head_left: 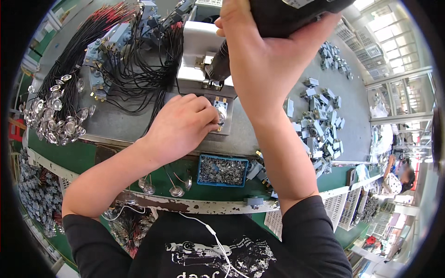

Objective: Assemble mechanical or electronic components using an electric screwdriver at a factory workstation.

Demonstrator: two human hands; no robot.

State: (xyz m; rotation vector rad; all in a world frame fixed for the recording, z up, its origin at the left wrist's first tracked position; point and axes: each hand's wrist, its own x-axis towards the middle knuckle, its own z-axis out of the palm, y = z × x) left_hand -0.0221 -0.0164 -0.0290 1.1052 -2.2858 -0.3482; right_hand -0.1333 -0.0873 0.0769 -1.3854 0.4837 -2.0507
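White lettering (197,274) and a vehicle print (187,250) mark the shirt (153,245). The right hand (271,60) grips a black tool (289,21); the left hand (185,121), fingers curled, touches the blue-grey switch (221,103) on a metal block (226,128), any pinch unclear.

Left forearm (113,178) slants up and inward; left hand (185,123) back-up, fingers curled, tips partly hidden. Right forearm (287,155) rises steeply, leaning left; right hand (264,60) higher, nearer the camera, digits parted in a wide V. Both elbows bent. Hands well apart.
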